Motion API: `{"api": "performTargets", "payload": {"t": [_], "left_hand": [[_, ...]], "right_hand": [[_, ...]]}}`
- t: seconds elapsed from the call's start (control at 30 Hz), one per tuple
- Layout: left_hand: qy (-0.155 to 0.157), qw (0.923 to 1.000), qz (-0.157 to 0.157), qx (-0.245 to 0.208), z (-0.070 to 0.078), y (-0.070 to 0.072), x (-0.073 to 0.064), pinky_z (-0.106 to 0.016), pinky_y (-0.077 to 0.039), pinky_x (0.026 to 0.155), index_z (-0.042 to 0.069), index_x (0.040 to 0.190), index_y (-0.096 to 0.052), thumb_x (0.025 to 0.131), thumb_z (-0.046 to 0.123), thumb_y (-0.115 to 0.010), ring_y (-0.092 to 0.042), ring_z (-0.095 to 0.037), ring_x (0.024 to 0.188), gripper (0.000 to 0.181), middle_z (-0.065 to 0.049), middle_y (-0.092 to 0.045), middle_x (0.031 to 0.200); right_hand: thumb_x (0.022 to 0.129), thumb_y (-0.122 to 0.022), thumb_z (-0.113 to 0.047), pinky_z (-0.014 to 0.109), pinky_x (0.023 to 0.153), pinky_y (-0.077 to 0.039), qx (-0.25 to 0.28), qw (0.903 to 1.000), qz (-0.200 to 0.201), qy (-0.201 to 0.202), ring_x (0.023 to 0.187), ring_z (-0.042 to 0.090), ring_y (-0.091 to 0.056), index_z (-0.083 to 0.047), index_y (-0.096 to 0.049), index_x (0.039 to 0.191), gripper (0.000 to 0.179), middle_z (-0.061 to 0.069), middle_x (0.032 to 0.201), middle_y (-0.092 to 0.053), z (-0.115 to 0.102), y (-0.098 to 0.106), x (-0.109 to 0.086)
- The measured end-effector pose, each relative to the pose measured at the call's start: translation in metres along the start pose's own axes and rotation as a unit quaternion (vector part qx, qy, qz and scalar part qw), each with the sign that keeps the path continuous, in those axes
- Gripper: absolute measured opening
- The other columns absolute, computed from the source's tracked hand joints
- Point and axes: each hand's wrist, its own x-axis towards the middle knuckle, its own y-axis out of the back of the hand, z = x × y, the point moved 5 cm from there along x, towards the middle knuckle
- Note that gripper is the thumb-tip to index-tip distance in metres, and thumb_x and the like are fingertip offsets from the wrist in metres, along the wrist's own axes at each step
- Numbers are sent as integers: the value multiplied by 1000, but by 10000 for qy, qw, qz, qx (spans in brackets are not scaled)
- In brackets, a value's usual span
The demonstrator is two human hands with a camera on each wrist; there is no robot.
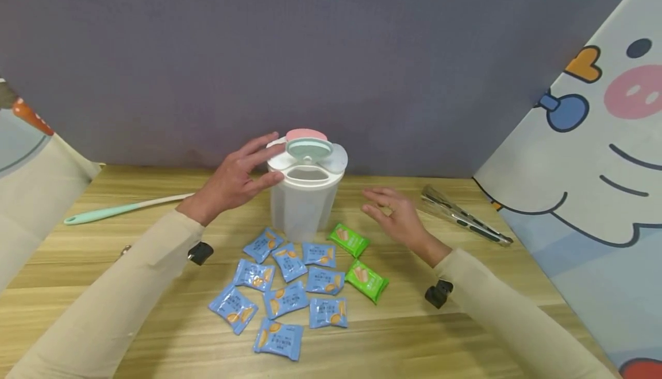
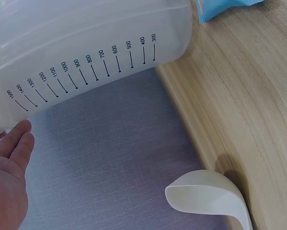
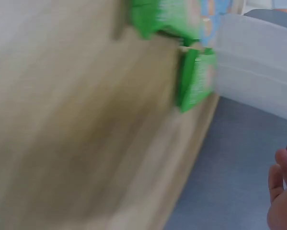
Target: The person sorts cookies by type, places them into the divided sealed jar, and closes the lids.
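Observation:
A translucent white storage container (image 1: 302,212) stands upright near the grey partition, its white lid (image 1: 336,158) fitted with a mint flap (image 1: 309,148) and a pink flap (image 1: 306,134). The mint flap is raised beside an oval opening. My left hand (image 1: 233,181) is at the lid's left side, fingers extended and thumb near the front rim; contact is hard to tell. Black volume marks run along the container (image 2: 100,62) in the left wrist view. To the container's right, my right hand (image 1: 395,218) hovers with loosely bent fingers and nothing in it. Several blue snack packets (image 1: 287,298) and two green ones (image 1: 366,279) lie in front.
A ladle with a mint handle (image 1: 103,213) lies at the left; its white bowl (image 2: 200,191) shows in the left wrist view. Metal tongs (image 1: 465,218) with dark grips lie at the right. The grey partition (image 1: 362,69) rises behind the wooden table (image 1: 414,344); a cartoon-printed panel (image 1: 595,155) borders the right.

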Motion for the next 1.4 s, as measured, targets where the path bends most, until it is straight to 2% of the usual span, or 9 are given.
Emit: {"api": "performTargets", "payload": {"t": [0.23, 0.47, 0.63, 0.8, 0.9, 1.03, 1.17, 1.27, 1.4], "left_hand": [[23, 10000, -13, -14, 0, 0, 0, -56, -38, 96, 8, 136, -52, 90, 62, -46, -44, -36, 125, 71, -14, -40, 144], [80, 10000, -34, -21, 0, 0, 0, -55, -37, 97, 9, 136, -51, 90, 61, -46, -42, -34, 126, 69, -13, -39, 145], [88, 9999, -37, -32, 1, 1, 0, -54, -37, 98, 9, 136, -52, 90, 59, -49, -43, -34, 126, 67, -12, -40, 145], [111, 9999, -50, -49, 1, 1, 0, -54, -37, 98, 10, 136, -52, 91, 58, -50, -42, -34, 127, 66, -13, -40, 145], [101, 9999, -43, -73, 1, 0, 0, -54, -37, 98, 9, 136, -52, 91, 58, -50, -42, -34, 127, 67, -14, -40, 144], [91, 9999, -47, -113, 1, -1, 0, -54, -37, 98, 9, 136, -52, 91, 58, -50, -41, -34, 127, 67, -15, -39, 144], [59, 9999, -16, -103, 1, -1, 0, -55, -37, 98, 9, 136, -52, 91, 59, -49, -42, -35, 127, 67, -15, -40, 144], [52, 10000, -2, -69, 2, 0, 0, -55, -37, 98, 9, 136, -52, 91, 60, -47, -43, -35, 126, 69, -16, -40, 144], [102, 9999, -36, -56, 1, -1, -1, -56, -37, 97, 9, 136, -52, 91, 59, -48, -43, -36, 126, 68, -15, -39, 144]], "right_hand": [[81, -73, -3, 34, 65, -53, 108, 9961, -667, -560, 79, 20, -62, 6, -67, 111, 32, 15, 97, -67, 16, -13, -26], [86, -70, -10, 27, 65, -52, 356, 9796, -1552, -1222, 76, 11, -59, 6, -66, 112, 30, 4, 91, -64, 29, -27, -52], [88, -68, -16, 27, 65, -51, 405, 9733, -1840, -1313, 77, 11, -57, 4, -65, 116, 34, 2, 95, -61, 35, -32, -61], [89, -68, -16, 27, 64, -51, 405, 9739, -1866, -1228, 78, 11, -58, 3, -65, 116, 33, 3, 97, -61, 36, -32, -58], [88, -68, -14, 28, 64, -52, 374, 9816, -1571, -1014, 78, 13, -59, 3, -65, 116, 32, 7, 99, -62, 32, -24, -45], [82, -72, -3, 34, 65, -52, 280, 9976, -540, -325, 81, 21, -61, 3, -67, 112, 31, 14, 103, -63, 14, -2, -11], [75, -76, 5, 39, 74, -50, 284, 9977, 445, 423, 93, 27, -59, 1, -69, 111, 37, 14, 109, -63, -13, 17, 26], [78, -76, -1, 40, 85, -46, 331, 9943, 638, 789, 107, 27, -54, -2, -69, 113, 36, 13, 117, -61, -30, 19, 45], [86, -71, -19, 43, 92, -42, 556, 9896, 547, 1206, 114, 29, -49, 0, -68, 113, 33, 16, 122, -59, -47, 11, 60]]}}
